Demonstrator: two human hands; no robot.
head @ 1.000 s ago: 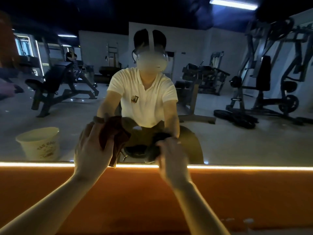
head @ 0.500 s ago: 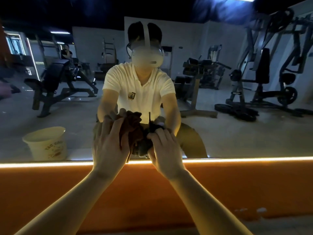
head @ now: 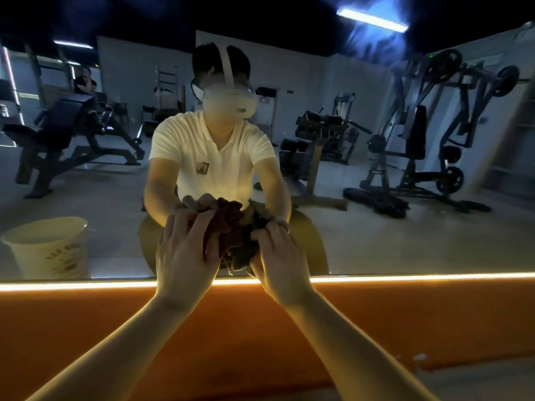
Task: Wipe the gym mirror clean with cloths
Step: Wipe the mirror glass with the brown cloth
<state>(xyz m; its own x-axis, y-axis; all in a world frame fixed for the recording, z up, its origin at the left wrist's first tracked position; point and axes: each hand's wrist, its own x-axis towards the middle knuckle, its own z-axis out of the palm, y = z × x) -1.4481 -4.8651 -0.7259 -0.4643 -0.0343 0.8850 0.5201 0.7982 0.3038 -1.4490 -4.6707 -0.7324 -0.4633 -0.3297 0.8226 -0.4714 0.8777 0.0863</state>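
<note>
1. Gym mirror: on my feed it fills the far wall from edge to edge. Its lower edge sits on a glowing light strip, and an orange panel runs below that, nearer to me.
2. At far left in the glass I see the reflection of a pale bucket with printed lettering, standing on the floor close to the mirror's lower edge.
3. Left hand: it reaches up to the lower middle of the mirror. Its fingers are spread and nearly straight, laid flat on the left side of a red-brown cloth and pressing it to the glass. I cannot see the thumb.
4. The red-brown cloth is bunched between the two hands, with a fold hanging down towards the light strip.
5. Just to its right, and touching it, is a dark cloth, also crumpled against the glass.
6. Right hand: its fingers are curled over the dark cloth and grip it, knuckles towards me. It sits level with the left hand, with only the cloths between them.
7. At far right the glass reflects a plate-loaded weight machine, well apart from the hands.
</note>
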